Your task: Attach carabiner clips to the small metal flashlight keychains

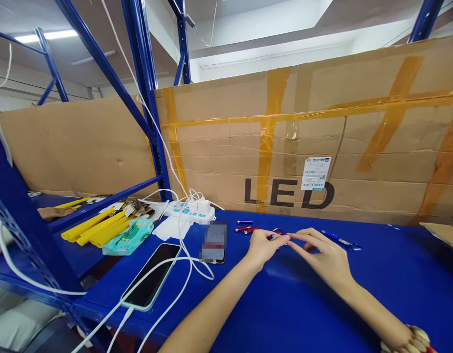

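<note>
My left hand (pixel 263 249) is closed around a small dark purple tube (pixel 272 237), most of it covered by my fingers. My right hand (pixel 324 255) meets it fingertip to fingertip, with thumb and index finger pinched at the tube's end; whatever lies in that pinch is too small to make out. Just behind the left hand are two small red tubes (pixel 243 228) and a similar purple tube (pixel 244 222) on the blue table (pixel 285 309). A blue pen-like object (pixel 340 240) lies beyond my right hand.
Two phones, a light-framed one (pixel 152 277) and a darker one (pixel 214 242), lie at left among white cables. Behind them are a power strip (pixel 191 212), a green tissue pack (pixel 128 237) and yellow tubes (pixel 101 226). Cardboard (pixel 219 162) walls the back. Another person's hand (pixel 57 212) shows far left.
</note>
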The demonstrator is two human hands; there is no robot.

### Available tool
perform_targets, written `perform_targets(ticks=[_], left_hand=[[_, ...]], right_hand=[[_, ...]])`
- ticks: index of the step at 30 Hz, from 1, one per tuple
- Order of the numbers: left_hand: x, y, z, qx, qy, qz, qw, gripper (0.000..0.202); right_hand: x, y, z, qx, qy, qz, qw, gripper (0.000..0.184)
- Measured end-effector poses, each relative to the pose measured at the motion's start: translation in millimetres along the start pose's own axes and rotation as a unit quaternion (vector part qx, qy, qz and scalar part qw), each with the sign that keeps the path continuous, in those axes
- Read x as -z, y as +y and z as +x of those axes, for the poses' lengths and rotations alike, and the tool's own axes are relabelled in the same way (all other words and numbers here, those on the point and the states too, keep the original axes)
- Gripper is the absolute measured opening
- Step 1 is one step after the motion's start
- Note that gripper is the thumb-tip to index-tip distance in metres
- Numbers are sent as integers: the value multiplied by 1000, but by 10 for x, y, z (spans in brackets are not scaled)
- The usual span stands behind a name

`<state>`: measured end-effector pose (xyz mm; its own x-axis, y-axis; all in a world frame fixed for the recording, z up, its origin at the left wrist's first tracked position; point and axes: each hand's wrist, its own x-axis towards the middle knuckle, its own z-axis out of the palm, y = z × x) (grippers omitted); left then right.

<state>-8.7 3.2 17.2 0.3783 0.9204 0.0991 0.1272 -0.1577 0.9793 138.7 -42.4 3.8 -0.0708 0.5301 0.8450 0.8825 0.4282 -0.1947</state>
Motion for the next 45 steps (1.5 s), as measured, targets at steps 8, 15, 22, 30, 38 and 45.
perform_targets(ticks=[8,15,22,30,38,45], left_hand=[[38,-5,14,3,-5,85,996,36],[27,-47,29,13,-4,111,994,36],[12,-85,39,13,-1,118,993,37],[4,-84,35,58,14,109,992,39],[-13,-112,53,42,-7,88,995,40],[-64,-115,8,-34,62,282,957,40]], right_hand=[[-58,100,-55,-12,-68,36,997,30],[-82,125,-68,-37,-110,33,993,33],[-83,151,-44,-44,-137,20,989,35],[-114,172,-51,-42,-241,89,966,36],[-54,183,-46,-8,-223,76,972,37],[-57,316,-75,-64,-149,113,980,35]])
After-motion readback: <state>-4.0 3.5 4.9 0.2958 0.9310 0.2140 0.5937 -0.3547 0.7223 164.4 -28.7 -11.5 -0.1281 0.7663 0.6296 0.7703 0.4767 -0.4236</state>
